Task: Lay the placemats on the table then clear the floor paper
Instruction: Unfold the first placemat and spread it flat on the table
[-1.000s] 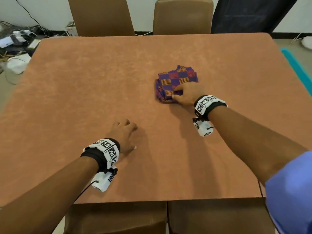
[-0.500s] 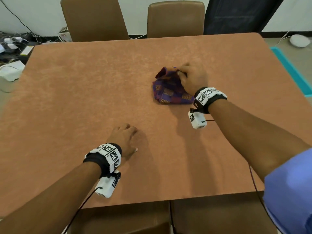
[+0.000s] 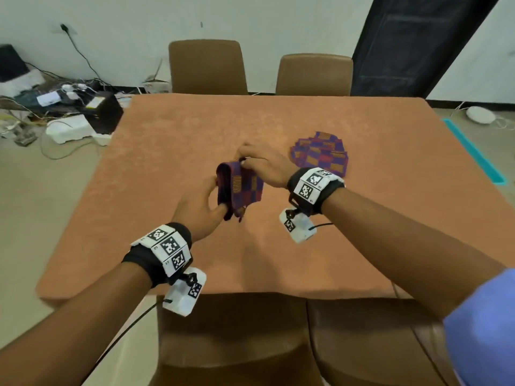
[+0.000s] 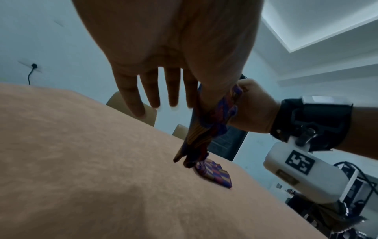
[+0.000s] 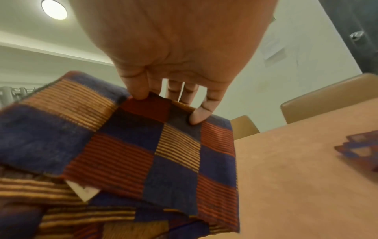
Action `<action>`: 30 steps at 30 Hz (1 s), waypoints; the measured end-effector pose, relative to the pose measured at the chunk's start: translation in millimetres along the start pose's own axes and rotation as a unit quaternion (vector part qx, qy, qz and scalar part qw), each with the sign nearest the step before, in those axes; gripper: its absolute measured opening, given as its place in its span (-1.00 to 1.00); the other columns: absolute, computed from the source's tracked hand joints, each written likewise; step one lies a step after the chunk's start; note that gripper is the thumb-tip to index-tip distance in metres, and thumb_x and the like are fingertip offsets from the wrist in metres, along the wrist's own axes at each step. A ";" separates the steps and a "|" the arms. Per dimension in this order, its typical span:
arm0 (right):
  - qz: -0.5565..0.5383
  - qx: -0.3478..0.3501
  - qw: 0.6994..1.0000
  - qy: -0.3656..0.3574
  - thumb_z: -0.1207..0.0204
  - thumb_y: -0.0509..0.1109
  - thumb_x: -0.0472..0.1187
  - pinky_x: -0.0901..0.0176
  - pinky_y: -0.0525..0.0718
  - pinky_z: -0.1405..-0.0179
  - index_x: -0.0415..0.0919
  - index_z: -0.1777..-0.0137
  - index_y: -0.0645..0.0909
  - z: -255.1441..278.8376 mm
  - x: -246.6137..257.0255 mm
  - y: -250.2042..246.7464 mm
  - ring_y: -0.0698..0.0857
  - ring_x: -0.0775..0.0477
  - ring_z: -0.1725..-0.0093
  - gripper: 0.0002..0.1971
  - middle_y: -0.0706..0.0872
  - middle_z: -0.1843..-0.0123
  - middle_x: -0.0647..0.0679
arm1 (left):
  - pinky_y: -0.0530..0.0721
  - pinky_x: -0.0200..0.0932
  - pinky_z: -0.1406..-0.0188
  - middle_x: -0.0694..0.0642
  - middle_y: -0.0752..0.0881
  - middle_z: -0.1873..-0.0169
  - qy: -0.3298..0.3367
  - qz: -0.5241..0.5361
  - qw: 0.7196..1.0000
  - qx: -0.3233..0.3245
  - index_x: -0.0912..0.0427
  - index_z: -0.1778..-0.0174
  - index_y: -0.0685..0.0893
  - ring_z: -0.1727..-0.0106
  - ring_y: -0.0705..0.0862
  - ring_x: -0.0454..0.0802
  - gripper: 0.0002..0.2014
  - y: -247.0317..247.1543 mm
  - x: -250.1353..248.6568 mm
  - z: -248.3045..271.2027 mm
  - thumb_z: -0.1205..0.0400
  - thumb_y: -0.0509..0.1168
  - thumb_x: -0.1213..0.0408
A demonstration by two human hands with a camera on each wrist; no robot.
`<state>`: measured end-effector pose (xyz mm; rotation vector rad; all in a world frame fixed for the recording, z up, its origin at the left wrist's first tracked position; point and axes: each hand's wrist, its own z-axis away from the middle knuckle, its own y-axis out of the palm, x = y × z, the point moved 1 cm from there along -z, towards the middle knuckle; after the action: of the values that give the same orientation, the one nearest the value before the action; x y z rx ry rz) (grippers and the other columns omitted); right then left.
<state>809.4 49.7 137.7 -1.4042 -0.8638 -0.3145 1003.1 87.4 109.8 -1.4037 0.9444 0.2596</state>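
A folded placemat, checked in purple, red and orange, hangs above the middle of the brown table. My right hand pinches its top edge, with thumb and index finger on the cloth in the right wrist view. My left hand holds its left side, thumb in front and straight fingers behind; the cloth hangs between thumb and index finger. The stack of other placemats lies flat on the table to the right, also seen as a small stack behind the held one.
Two brown chairs stand at the far edge and two more at the near edge. Cables and white boxes clutter the floor at left. A teal strip and a white round device lie on the floor at right.
My right hand lifted one placemat off the stack and carried it left. My left hand rose from the table and took hold of it. The head view tilted up.
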 end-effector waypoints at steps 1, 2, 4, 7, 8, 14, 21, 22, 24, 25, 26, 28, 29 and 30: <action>-0.026 -0.009 1.000 0.005 -0.44 0.15 -0.18 -0.05 0.44 -0.05 -0.26 0.14 0.59 -1.0 21.0 12.5 0.53 -0.15 0.03 -0.78 0.58 0.07 -0.18 | 0.57 -0.10 0.01 0.05 0.74 -0.10 -0.010 0.012 1.000 0.011 0.05 -0.26 0.63 -0.01 0.67 0.04 -0.67 -14.4 3.1 13.6 -0.56 0.31 0.30; -0.054 -0.022 0.998 0.012 -0.44 0.14 -0.19 -0.07 0.47 -0.03 -0.24 0.16 0.59 -3.6 42.7 29.5 0.53 -0.13 0.06 -0.79 0.58 0.11 -0.15 | 0.64 -0.06 0.05 0.07 0.77 -0.02 -0.017 0.029 0.999 0.013 0.05 -0.20 0.67 0.05 0.70 0.03 -0.73 -32.8 11.1 31.1 -0.59 0.26 0.34; -0.096 -0.039 0.994 0.031 -0.44 0.14 -0.20 -0.15 0.53 -0.01 -0.26 0.17 0.59 -6.3 80.2 59.5 0.55 -0.12 0.12 -0.79 0.58 0.18 -0.11 | 0.75 0.03 0.06 0.10 0.79 0.08 -0.041 0.081 0.996 -0.003 0.06 -0.16 0.69 0.13 0.75 0.03 -0.74 -64.0 27.2 62.1 -0.63 0.19 0.36; -0.122 -0.061 0.990 0.041 -0.53 0.14 -0.19 -0.15 0.59 0.07 -0.01 0.21 0.58 -8.8 134.3 105.0 0.59 -0.09 0.18 -0.80 0.61 0.23 0.02 | 0.78 0.18 0.03 0.13 0.80 0.14 -0.077 0.148 0.986 -0.014 -0.01 -0.02 0.70 0.10 0.80 0.11 -0.79 -106.4 52.1 98.6 -0.60 0.18 0.27; -0.127 -0.074 0.988 0.051 -0.57 0.13 -0.19 -0.04 0.54 0.11 0.07 0.23 0.55 -5.0 150.0 117.9 0.57 -0.01 0.21 -0.77 0.60 0.25 0.09 | 0.77 0.22 0.02 0.13 0.80 0.16 -0.081 0.151 0.985 -0.016 -0.03 0.03 0.69 0.10 0.79 0.13 -0.81 -115.9 59.4 107.7 -0.58 0.17 0.21; -0.329 -0.067 0.934 0.123 -0.74 0.17 -0.06 0.24 0.59 0.20 -0.15 0.12 0.65 21.7 218.9 177.2 0.65 0.08 0.27 -0.69 0.70 0.24 -0.03 | 0.75 0.21 0.04 0.11 0.77 0.18 -0.097 0.112 0.989 -0.007 0.00 0.12 0.66 0.10 0.74 0.15 -0.82 -159.6 81.3 149.9 -0.57 0.14 0.25; -0.262 -0.041 0.952 0.151 -0.53 0.34 -0.06 -0.30 0.68 -0.14 -0.26 -0.06 0.74 17.5 213.0 193.2 0.78 -0.40 0.01 -0.70 0.83 0.03 -0.30 | 0.73 0.14 0.03 0.13 0.79 0.15 -0.110 0.126 0.986 -0.009 0.06 -0.01 0.69 0.09 0.75 0.16 -0.71 -183.2 97.6 164.8 -0.60 0.10 0.07; -0.255 -0.040 0.954 0.154 -0.52 0.34 -0.06 -0.30 0.69 -0.13 -0.26 -0.07 0.74 14.7 211.0 190.5 0.79 -0.39 0.02 -0.69 0.83 0.02 -0.31 | 0.74 0.12 0.08 0.12 0.80 0.18 -0.106 0.144 0.984 -0.021 0.06 -0.01 0.68 0.12 0.76 0.13 -0.70 -185.2 95.8 164.4 -0.62 0.11 0.01; -0.237 -0.036 0.959 0.148 -0.60 0.33 -0.15 -0.23 0.72 -0.06 -0.28 -0.07 0.73 9.0 205.9 183.3 0.79 -0.31 0.10 -0.77 0.83 0.04 -0.30 | 0.74 0.05 0.21 0.10 0.81 0.23 -0.100 0.185 0.977 -0.034 0.06 -0.03 0.66 0.21 0.79 0.03 -0.69 -186.8 91.5 162.1 -0.64 0.20 -0.08; -0.229 -0.036 0.962 0.142 -0.63 0.32 -0.21 -0.20 0.72 -0.01 -0.30 -0.06 0.73 5.9 203.4 178.7 0.79 -0.29 0.12 -0.80 0.82 0.05 -0.31 | 0.73 0.01 0.27 0.10 0.81 0.25 -0.090 0.191 0.977 -0.033 0.06 -0.05 0.66 0.25 0.79 0.00 -0.70 -187.1 89.4 160.3 -0.62 0.26 -0.08; -0.222 -0.037 0.964 0.140 -0.63 0.31 -0.24 -0.18 0.72 0.03 -0.31 -0.03 0.73 1.7 199.0 174.9 0.79 -0.28 0.14 -0.81 0.82 0.08 -0.31 | 0.73 -0.04 0.31 0.10 0.80 0.27 -0.079 0.167 0.982 -0.030 0.05 -0.07 0.66 0.28 0.78 -0.01 -0.71 -186.5 90.0 156.9 -0.59 0.32 -0.07; -0.215 -0.033 0.965 0.145 -0.60 0.33 -0.27 -0.11 0.67 0.13 -0.29 0.09 0.72 -5.4 187.7 163.9 0.74 -0.20 0.24 -0.85 0.80 0.19 -0.23 | 0.70 -0.08 0.29 0.06 0.74 0.28 -0.053 0.050 0.997 -0.014 -0.01 -0.06 0.67 0.26 0.73 0.00 -0.75 -185.0 93.8 147.1 -0.53 0.42 0.00; -0.204 -0.025 0.967 0.151 -0.57 0.34 -0.27 -0.07 0.63 0.17 -0.26 0.14 0.72 -8.2 179.7 157.3 0.71 -0.15 0.28 -0.86 0.77 0.25 -0.19 | 0.67 -0.08 0.25 0.03 0.73 0.26 -0.040 -0.013 0.999 0.007 -0.02 -0.04 0.68 0.22 0.70 0.02 -0.79 -182.1 96.5 141.1 -0.52 0.42 0.06; -0.188 -0.011 0.970 0.153 -0.52 0.35 -0.27 -0.02 0.61 0.20 -0.23 0.18 0.71 -10.4 173.4 151.1 0.69 -0.13 0.30 -0.87 0.75 0.28 -0.16 | 0.65 -0.08 0.22 0.01 0.72 0.24 -0.031 -0.062 0.997 0.028 -0.02 -0.02 0.70 0.18 0.68 0.05 -0.83 -180.3 99.6 137.6 -0.53 0.39 0.11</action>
<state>1028.9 118.4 147.7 -1.1667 -0.8667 -0.8113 1241.3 138.5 154.8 -1.3892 0.8050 0.1815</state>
